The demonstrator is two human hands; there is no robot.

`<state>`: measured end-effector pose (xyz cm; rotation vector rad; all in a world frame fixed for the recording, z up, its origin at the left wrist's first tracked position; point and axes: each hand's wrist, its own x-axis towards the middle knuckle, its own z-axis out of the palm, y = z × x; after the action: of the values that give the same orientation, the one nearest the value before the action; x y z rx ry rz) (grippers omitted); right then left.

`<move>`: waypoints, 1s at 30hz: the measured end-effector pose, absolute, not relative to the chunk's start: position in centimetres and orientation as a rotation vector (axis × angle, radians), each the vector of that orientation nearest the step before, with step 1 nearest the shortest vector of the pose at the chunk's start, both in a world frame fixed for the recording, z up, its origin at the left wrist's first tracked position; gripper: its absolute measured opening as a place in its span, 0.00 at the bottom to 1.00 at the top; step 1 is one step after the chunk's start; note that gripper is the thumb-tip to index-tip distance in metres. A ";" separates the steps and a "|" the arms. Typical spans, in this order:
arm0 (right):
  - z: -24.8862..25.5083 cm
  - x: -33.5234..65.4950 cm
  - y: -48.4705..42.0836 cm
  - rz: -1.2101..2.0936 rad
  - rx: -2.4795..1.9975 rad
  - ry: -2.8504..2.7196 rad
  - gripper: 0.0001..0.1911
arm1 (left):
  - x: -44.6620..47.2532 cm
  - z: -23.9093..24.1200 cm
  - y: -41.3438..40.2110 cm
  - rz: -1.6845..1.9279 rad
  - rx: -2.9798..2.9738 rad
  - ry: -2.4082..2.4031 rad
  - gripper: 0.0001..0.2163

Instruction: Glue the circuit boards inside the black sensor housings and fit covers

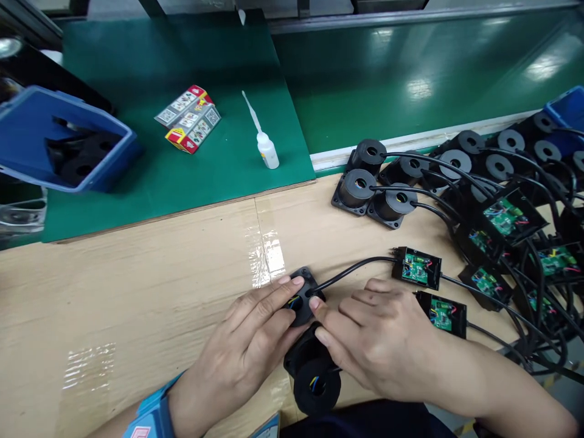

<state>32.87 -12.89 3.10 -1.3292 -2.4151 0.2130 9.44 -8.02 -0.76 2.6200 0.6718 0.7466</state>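
Surface [159, 292]: wood-look top; wide stretch for moving runs from L hand out to L edge, w/ clear tape [89, 365] stuck on it.
Back edge: green mat [137, 201] along L part; white bottle [267, 151] nr mat's front R corner, carton [194, 118] farther L, blue bin [104, 164] at mat's L end.
R side: tight; row of housings [358, 188] at back edge, cables & circuit boxes piled twd R edge.
Blk housing [302, 313]: nr front edge, R of centre, betw. both hands; cable [351, 267] runs to nearest circuit box [416, 267].
L hand [249, 334]: fingers close tog., pinching housing's flange.
R hand [387, 331]: forefinger tip touches flange by cable, thumb just below, rest curled; can't tell if pinching or only pressing.
2nd housing [310, 365]: just in front, nr front edge, partly under R hand.
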 end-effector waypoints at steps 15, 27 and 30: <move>1.7 34.6 -11.3 0.345 -1.485 -2.193 0.13 | 8.5 -2.1 -7.9 0.686 2.774 0.614 0.17; 2.5 34.5 -11.3 0.300 -1.476 -2.204 0.12 | 9.8 -0.9 -8.0 0.700 2.772 0.873 0.08; 2.3 34.3 -11.4 0.270 -1.460 -2.204 0.14 | 9.8 -1.0 -8.2 0.648 2.737 0.851 0.07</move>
<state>34.34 -11.42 2.30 -1.4603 -2.2041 0.2700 9.78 -8.24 -1.02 2.7372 0.8509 0.6482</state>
